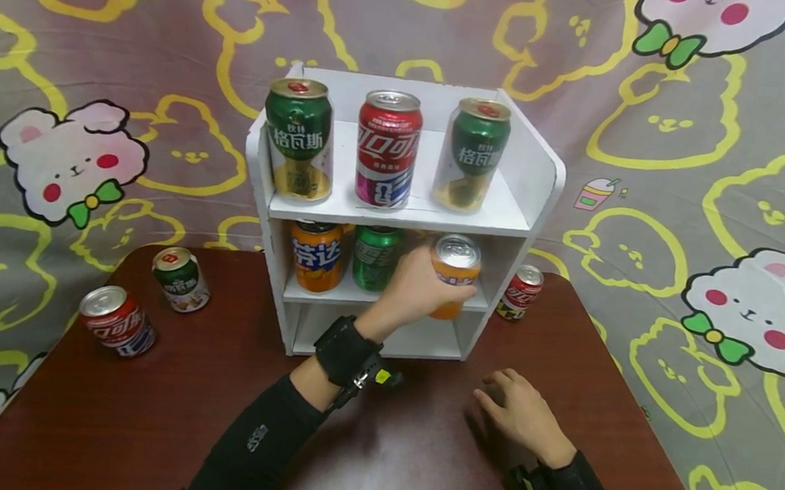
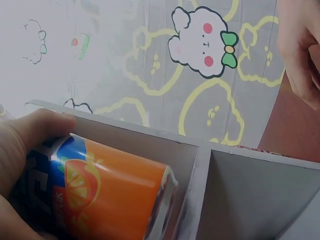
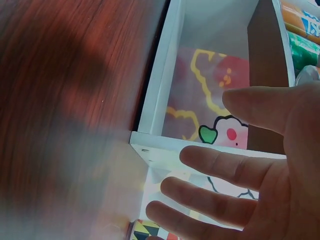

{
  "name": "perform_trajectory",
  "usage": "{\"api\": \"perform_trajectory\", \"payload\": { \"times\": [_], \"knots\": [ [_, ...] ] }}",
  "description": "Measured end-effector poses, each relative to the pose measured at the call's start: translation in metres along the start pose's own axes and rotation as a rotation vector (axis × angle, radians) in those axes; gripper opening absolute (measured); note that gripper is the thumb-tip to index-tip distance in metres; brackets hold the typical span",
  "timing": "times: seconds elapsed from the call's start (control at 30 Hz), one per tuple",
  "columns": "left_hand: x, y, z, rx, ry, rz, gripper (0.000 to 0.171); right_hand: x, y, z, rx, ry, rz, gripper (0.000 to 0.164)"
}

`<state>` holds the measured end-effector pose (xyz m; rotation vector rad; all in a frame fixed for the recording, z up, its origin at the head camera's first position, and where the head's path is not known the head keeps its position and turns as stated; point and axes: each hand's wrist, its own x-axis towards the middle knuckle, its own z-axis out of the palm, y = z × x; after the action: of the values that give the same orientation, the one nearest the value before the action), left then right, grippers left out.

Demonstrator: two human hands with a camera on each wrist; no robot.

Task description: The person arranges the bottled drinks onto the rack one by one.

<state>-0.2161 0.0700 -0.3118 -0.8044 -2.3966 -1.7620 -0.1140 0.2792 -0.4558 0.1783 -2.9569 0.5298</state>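
Observation:
My left hand [image 1: 412, 283] grips an orange soda can [image 1: 457, 259] at the right end of the white shelf unit's [image 1: 398, 213] middle level. In the left wrist view, the thumb and fingers wrap the top part of this can [image 2: 115, 185], and its silver base shows beside the shelf board. A green can [image 1: 375, 259] and another orange soda can [image 1: 317, 258] stand to the left on the same level. Low over the table's right side, my right hand [image 1: 524, 413] holds nothing; its fingers [image 3: 220, 162] extend loosely in the right wrist view.
On the top level stand a red can [image 1: 388, 148] and two green-and-gold cans, one left [image 1: 298, 141] and one right [image 1: 473, 155]. A red can [image 1: 118, 321] and a green can [image 1: 180, 280] are on the table's left; another red can [image 1: 520, 293] stands right of the unit.

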Motion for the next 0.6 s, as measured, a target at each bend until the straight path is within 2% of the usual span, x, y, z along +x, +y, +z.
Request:
{"api": "perform_trajectory", "payload": {
  "times": [0.27,0.6],
  "knots": [
    [0.008,-0.005,0.008,0.051,0.041,-0.038,0.075,-0.001,0.001,0.001,0.009,0.012,0.008,0.029],
    [0.018,-0.009,0.014,0.037,0.071,-0.045,0.079,-0.003,0.003,0.003,0.01,0.015,0.011,0.028]
  ]
}}
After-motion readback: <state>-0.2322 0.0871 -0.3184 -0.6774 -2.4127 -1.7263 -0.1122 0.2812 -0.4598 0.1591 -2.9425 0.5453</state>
